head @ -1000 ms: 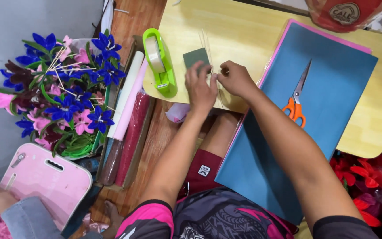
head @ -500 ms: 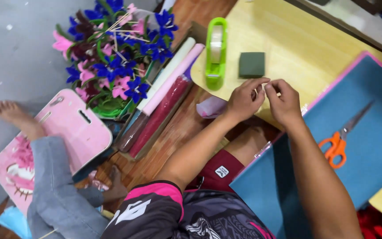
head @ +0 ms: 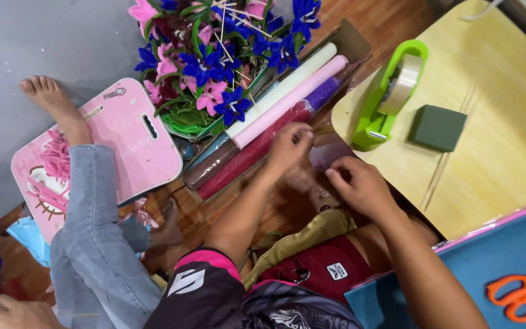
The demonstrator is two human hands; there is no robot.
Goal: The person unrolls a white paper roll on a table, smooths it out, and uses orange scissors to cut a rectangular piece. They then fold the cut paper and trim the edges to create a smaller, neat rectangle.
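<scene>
My hands have dropped off the tabletop (head: pixel 506 140) to its 8 o'clock edge: my left hand (head: pixel 290 146) pinches a thin stick beside the paper rolls (head: pixel 275 116), my right hand (head: pixel 360 186) curls near a clear wrapper (head: pixel 330 155), grip unclear.

A small white rectangular sewn label (head: pixel 336 271) sits on the dark red shorts at the person's lap. A long open cardboard box (head: pixel 353 41) lies on the wooden floor beside the yellow surface, holding rolls wrapped in clear film. No signs or screens show.
</scene>
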